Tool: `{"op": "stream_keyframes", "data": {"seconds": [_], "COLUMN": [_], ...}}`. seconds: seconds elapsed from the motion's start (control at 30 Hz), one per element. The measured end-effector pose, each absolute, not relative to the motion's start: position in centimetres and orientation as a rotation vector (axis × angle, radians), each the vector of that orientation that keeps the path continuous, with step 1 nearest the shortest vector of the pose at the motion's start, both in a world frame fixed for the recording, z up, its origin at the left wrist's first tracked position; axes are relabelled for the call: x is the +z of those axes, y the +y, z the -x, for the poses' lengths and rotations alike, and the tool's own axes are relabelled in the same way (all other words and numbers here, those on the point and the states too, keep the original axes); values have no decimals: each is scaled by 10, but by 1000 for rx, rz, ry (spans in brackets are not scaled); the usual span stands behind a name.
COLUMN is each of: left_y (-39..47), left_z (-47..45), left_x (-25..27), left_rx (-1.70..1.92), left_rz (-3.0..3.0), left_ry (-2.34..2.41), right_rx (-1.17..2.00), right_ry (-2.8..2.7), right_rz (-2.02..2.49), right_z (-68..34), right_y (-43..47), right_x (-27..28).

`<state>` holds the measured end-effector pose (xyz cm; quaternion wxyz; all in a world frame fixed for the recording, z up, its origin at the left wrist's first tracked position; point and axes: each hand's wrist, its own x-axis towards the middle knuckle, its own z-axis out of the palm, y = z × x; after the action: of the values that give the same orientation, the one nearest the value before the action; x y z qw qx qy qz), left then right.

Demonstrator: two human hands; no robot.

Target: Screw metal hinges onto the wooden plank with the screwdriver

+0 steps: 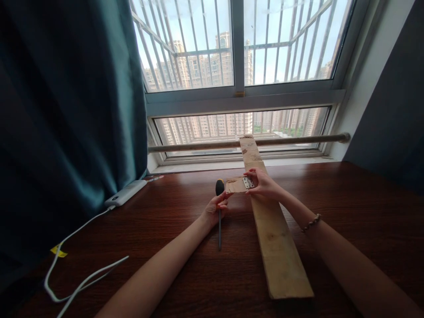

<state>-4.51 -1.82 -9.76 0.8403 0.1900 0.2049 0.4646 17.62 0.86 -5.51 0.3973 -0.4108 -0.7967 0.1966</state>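
My left hand (214,209) is closed around a screwdriver (220,187) with a black and yellow handle; its shaft points down toward me. The same hand's fingertips touch the left end of a short wooden piece (234,185). My right hand (264,184) pinches a silver metal hinge (247,182) at the right end of this piece, with thumb and fingers on either side. Beneath the right hand a long wooden board (277,243) runs from near me toward the window. Whether the hinge is fastened to the short piece, I cannot tell.
The pieces are over a dark brown wooden tabletop (172,212). A white power strip (126,193) with a white cable (79,226) sits at left beside a blue curtain (109,110). A horizontal metal rail (298,140) crosses before the window, near the board's far end.
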Motion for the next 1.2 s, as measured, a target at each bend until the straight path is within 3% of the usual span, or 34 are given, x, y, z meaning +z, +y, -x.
{"op": "stream_keyframes", "data": {"seconds": [0.3,0.93,1.2], "left_y": [-15,-11,-9], "left_z": [47,46,47], "left_x": [-100,-97,-100], "left_rx": [958,910,899], "left_rz": [-320,-328,-326], "left_ry": [404,354,355], "right_rx": [812,583,649], "right_ry": [-1897,-1935,-1806], "right_rz": [924,995,986], "right_z": [-197,-195,-207], "right_y": [12,11,10], "right_x": [-52,-59,-41]}}
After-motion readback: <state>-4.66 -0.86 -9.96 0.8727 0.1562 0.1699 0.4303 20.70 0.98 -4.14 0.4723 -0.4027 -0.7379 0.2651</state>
